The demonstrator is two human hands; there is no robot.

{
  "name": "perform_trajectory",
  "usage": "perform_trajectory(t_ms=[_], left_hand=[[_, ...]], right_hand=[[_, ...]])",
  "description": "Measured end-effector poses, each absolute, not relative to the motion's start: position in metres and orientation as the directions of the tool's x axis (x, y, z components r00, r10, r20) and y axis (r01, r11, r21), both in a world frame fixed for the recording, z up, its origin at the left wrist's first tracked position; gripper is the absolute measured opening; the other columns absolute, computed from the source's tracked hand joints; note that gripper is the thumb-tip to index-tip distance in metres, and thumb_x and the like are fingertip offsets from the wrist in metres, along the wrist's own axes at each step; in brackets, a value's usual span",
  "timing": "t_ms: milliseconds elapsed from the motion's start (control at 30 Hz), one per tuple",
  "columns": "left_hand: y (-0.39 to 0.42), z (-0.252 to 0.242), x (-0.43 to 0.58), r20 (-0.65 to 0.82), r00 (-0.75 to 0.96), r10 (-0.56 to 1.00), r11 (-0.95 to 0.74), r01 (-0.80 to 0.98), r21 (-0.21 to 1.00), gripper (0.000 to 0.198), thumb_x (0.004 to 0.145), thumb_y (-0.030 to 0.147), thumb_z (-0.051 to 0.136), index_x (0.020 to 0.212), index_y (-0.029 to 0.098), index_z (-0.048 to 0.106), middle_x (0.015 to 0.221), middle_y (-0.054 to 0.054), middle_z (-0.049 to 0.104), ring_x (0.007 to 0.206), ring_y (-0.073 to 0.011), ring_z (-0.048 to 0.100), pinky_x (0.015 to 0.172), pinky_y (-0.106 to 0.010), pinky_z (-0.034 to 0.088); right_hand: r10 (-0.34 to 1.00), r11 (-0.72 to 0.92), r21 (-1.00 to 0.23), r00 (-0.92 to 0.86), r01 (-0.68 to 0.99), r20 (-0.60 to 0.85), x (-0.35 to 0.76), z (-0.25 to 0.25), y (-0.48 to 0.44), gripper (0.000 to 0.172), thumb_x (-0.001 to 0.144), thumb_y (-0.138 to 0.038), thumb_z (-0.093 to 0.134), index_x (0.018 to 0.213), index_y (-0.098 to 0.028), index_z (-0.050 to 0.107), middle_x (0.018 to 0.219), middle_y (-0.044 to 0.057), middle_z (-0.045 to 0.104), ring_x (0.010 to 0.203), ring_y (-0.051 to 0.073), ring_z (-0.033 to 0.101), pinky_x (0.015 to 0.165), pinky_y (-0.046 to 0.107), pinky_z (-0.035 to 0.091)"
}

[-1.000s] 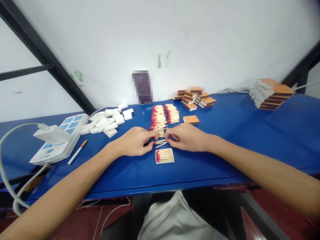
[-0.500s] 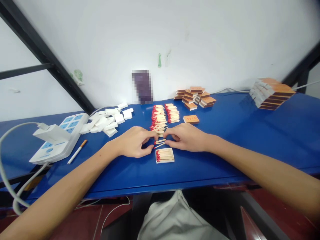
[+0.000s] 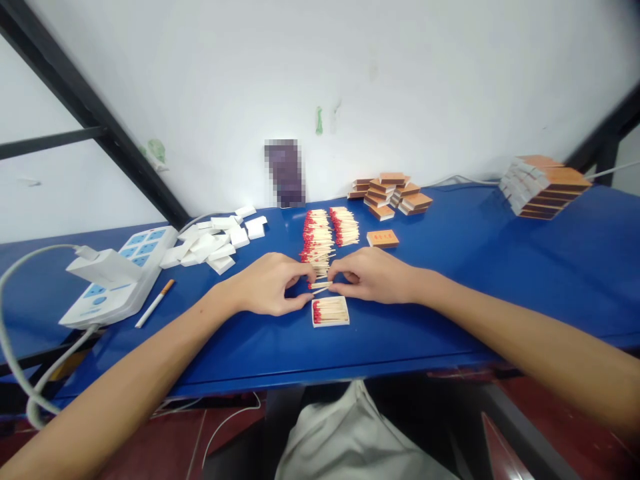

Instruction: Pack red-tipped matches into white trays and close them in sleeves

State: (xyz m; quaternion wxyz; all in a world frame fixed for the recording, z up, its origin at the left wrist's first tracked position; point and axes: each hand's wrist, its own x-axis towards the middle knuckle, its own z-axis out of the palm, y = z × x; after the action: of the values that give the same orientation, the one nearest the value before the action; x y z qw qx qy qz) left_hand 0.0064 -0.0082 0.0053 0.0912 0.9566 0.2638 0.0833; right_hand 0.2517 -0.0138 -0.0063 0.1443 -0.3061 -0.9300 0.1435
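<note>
Nearest, on the blue table (image 3: 450, 313), sits a small white tray (image 3: 331, 311) full of matches, red heads all to one side (likely so they lie flat and snug). Just behind the tray, the left hand (image 3: 267, 283) and the right hand (image 3: 377, 275) meet. Their fingertips pinch a little bunch of matches (image 3: 320, 285) from both ends, which seems to keep the sticks lined up. Farther behind the tray lies the big match pile (image 3: 320, 239), then the orange boxes (image 3: 390, 197) by the wall.
</note>
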Motion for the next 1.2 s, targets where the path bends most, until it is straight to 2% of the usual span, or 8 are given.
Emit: perform_trajectory(t_ms=[233, 367, 533, 600, 800, 967, 1200], left_hand=[[-0.0049, 0.002, 0.0059, 0.122, 0.842, 0.525, -0.843, 0.495, 0.209, 0.014, 0.089, 0.032, 0.058, 0.088, 0.02, 0.065, 0.06, 0.005, 0.054, 0.056, -0.0107, 0.049, 0.059, -0.024, 0.034], [-0.0059, 0.0062, 0.0029, 0.155, 0.84, 0.52, -0.849, 0.487, 0.206, 0.015, 0.085, 0.03, 0.058, 0.093, 0.02, 0.065, 0.065, 0.004, 0.054, 0.058, -0.0113, 0.049, 0.06, -0.025, 0.036], [-0.0052, 0.0105, -0.0026, 0.196, 0.825, 0.53, -0.847, 0.505, 0.168, 0.023, 0.078, 0.023, 0.056, 0.099, 0.02, 0.064, 0.066, 0.004, 0.053, 0.059, -0.0122, 0.049, 0.061, -0.026, 0.038], [-0.0044, 0.01, -0.0032, 0.185, 0.824, 0.535, -0.844, 0.514, 0.152, 0.022, 0.077, 0.022, 0.055, 0.097, 0.02, 0.065, 0.064, 0.004, 0.053, 0.058, -0.0123, 0.049, 0.06, -0.026, 0.038], [-0.0041, 0.0077, -0.0008, 0.165, 0.827, 0.537, -0.843, 0.517, 0.152, 0.027, 0.078, 0.022, 0.056, 0.103, 0.021, 0.067, 0.064, 0.004, 0.055, 0.059, -0.0127, 0.051, 0.06, -0.025, 0.039], [-0.0034, 0.0071, -0.0006, 0.152, 0.836, 0.527, -0.847, 0.502, 0.176, 0.031, 0.078, 0.02, 0.056, 0.106, 0.02, 0.069, 0.067, 0.002, 0.06, 0.061, -0.0133, 0.054, 0.062, -0.025, 0.042], [-0.0034, 0.0073, -0.0008, 0.167, 0.847, 0.504, -0.861, 0.479, 0.171, 0.034, 0.077, 0.018, 0.054, 0.105, 0.02, 0.073, 0.07, 0.0, 0.066, 0.062, -0.0141, 0.057, 0.063, -0.026, 0.043]], right_hand=[[0.609, 0.77, -0.366, -0.774, 0.523, 0.173, 0.2511, -0.0062, -0.0129, 0.016, 0.093, -0.029, 0.058, 0.09, -0.018, 0.069, 0.062, -0.004, 0.053, 0.054, 0.009, 0.042, 0.058, 0.023, 0.026], [0.609, 0.768, -0.371, -0.775, 0.521, 0.172, 0.2512, -0.0055, -0.0137, 0.015, 0.092, -0.028, 0.059, 0.09, -0.018, 0.069, 0.062, -0.004, 0.054, 0.053, 0.009, 0.043, 0.057, 0.023, 0.027], [0.611, 0.774, -0.351, -0.766, 0.527, 0.198, 0.2522, -0.0061, -0.0145, 0.025, 0.093, -0.03, 0.055, 0.113, -0.019, 0.067, 0.069, -0.002, 0.061, 0.056, 0.011, 0.048, 0.058, 0.024, 0.029], [0.609, 0.779, -0.338, -0.767, 0.528, 0.203, 0.2524, -0.0064, -0.0143, 0.027, 0.094, -0.03, 0.053, 0.115, -0.019, 0.067, 0.071, -0.001, 0.064, 0.058, 0.012, 0.05, 0.059, 0.024, 0.03], [0.596, 0.786, -0.332, -0.782, 0.522, 0.183, 0.2521, -0.0056, -0.0139, 0.024, 0.095, -0.027, 0.051, 0.105, -0.019, 0.071, 0.077, 0.001, 0.068, 0.061, 0.012, 0.053, 0.06, 0.024, 0.031], [0.59, 0.787, -0.351, -0.785, 0.508, 0.186, 0.2521, -0.0063, -0.0135, 0.024, 0.095, -0.027, 0.051, 0.105, -0.018, 0.071, 0.081, 0.002, 0.07, 0.063, 0.012, 0.055, 0.06, 0.024, 0.032], [0.594, 0.785, -0.349, -0.782, 0.513, 0.188, 0.2511, -0.0035, -0.0142, 0.021, 0.093, -0.022, 0.051, 0.092, -0.017, 0.071, 0.073, 0.001, 0.067, 0.06, 0.011, 0.051, 0.058, 0.025, 0.028]])
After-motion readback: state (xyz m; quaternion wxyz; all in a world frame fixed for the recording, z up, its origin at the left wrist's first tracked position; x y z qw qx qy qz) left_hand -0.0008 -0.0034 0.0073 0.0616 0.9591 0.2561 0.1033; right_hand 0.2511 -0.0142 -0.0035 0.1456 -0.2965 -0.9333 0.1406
